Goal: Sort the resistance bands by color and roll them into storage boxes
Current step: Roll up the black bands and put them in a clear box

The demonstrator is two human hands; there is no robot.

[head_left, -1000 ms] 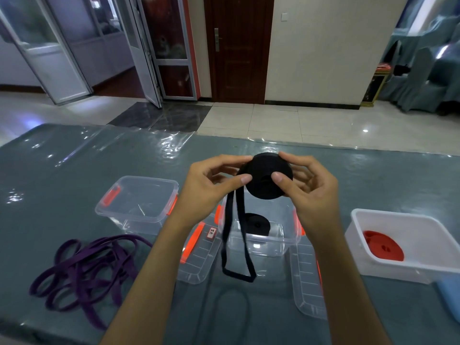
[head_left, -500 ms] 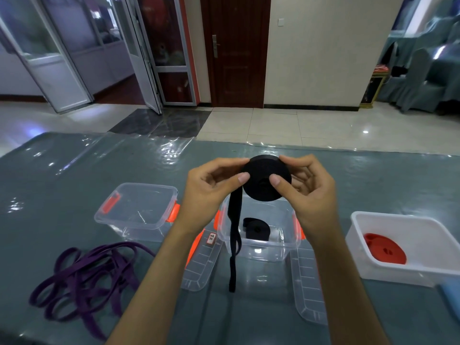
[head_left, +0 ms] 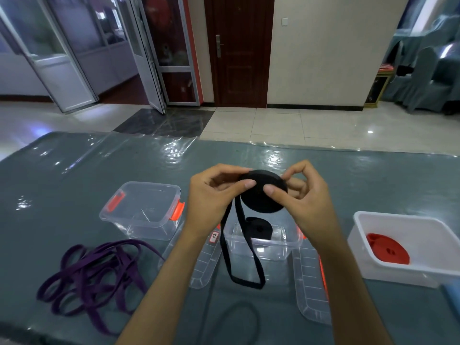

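A tightly wound black resistance-band roll (head_left: pixel 264 192) is held in the air above the grey-green, plastic-covered table (head_left: pixel 74 175) by both hands. The roll is pinched at its left edge by the curled thumb and fingers of the left hand (head_left: pixel 214 195), and its right side is gripped by the right hand (head_left: pixel 302 195), whose thumb is pressed on the flat face. An unrolled black tail loop (head_left: pixel 242 257) is left hanging from the roll down to the table surface.

Directly beneath the roll, a clear plastic storage box (head_left: pixel 263 245) is placed, and a second rolled black band (head_left: pixel 258 229) is seen inside it. Two clear lids are laid flat beside this box, the left lid (head_left: pixel 201 267) and the right lid (head_left: pixel 311 287). Farther left, an open clear box with orange latches (head_left: pixel 142 210) is set, and a tangled heap of purple bands (head_left: pixel 94 275) is spread in front of it. At the right, a coiled red band (head_left: pixel 388 250) is kept inside a white plastic tub (head_left: pixel 398 267).
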